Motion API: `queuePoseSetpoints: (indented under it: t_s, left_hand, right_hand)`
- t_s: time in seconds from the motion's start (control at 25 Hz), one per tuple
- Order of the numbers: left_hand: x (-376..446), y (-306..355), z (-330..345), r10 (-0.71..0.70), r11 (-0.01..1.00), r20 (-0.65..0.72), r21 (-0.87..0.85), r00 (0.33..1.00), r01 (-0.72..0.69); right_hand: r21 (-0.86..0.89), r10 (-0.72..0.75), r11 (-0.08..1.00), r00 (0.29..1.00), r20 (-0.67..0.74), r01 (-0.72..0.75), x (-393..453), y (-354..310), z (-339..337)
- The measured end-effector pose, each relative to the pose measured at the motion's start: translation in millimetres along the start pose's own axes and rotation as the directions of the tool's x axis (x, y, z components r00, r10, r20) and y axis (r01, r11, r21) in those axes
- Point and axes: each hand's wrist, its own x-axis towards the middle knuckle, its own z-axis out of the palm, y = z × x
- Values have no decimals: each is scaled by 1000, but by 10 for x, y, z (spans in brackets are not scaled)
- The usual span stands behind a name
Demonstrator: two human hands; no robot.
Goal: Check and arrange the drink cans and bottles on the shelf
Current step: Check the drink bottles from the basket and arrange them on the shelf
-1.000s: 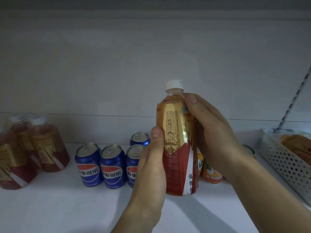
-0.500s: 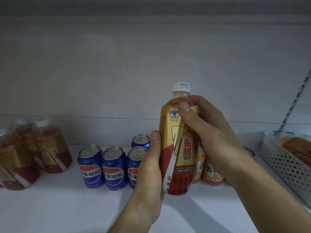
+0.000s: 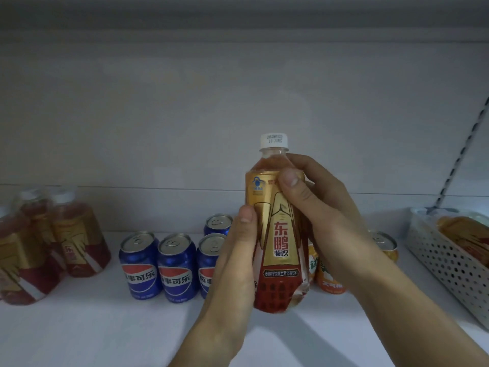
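A gold-and-red energy drink bottle point(image 3: 277, 247) with a white cap is held upright above the white shelf point(image 3: 92, 329), its front label facing me. My left hand point(image 3: 232, 266) grips its lower left side, thumb on the label. My right hand point(image 3: 325, 215) wraps the upper right side, thumb across the shoulder. Several blue cola cans point(image 3: 176, 268) stand in a group behind and to the left. Orange soda cans point(image 3: 329, 279) stand behind my right hand, partly hidden. More bottles of the same drink point(image 3: 79, 239) stand at the far left.
A white perforated basket point(image 3: 444, 263) at the right edge holds another gold-labelled bottle. A slotted metal upright point(image 3: 460, 154) runs up the right side. The shelf's grey back wall is close behind the cans.
The bottle has been turned in my hands from its small-print back panel to the front label, and it sits a little lower and closer. Both hands keep hold.
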Motion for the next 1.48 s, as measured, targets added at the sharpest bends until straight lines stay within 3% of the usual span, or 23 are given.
queuePoseSetpoints:
  t_s: [0.12,0.24,0.56,0.68,0.84,0.96,1.08,1.28,1.4,1.48]
  left_hand:
    - [-12,-2,-2,68,998,-49,12,996,-68]
    - [-4,-25,-17,18,1000,-71,-15,997,-19]
    - [-26,-19,8,70,997,30,-20,997,-69]
    - [-12,-41,-45,13,991,60,-133,998,-4]
    - [-14,-10,-68,-47,958,212,-268,976,104]
    - [-9,-12,-50,-52,955,202,-277,978,108]
    - [-24,26,-43,-74,967,133,-235,988,104]
    - [-56,74,-38,-87,938,90,-329,992,112]
    - [-32,73,-78,-81,912,87,-394,993,110]
    - [-24,75,-91,-48,901,100,-425,994,86]
  right_hand:
    - [35,5,999,1000,9,-5,42,-18,9]
    - [38,31,999,999,33,-32,63,-10,-46]
    - [59,-29,998,999,20,27,82,-34,-54]
    - [71,10,997,998,64,-15,106,-22,-63]
    - [121,18,992,989,149,-36,84,-43,-82]
    - [95,-3,995,990,143,-10,68,-55,-87]
    - [9,36,999,993,110,-37,56,-18,-101]
    - [-127,10,992,997,79,0,-59,11,-71]
    - [-240,-169,962,973,-155,129,-210,80,-117]
    - [-207,-208,964,955,-211,164,-329,76,-153]
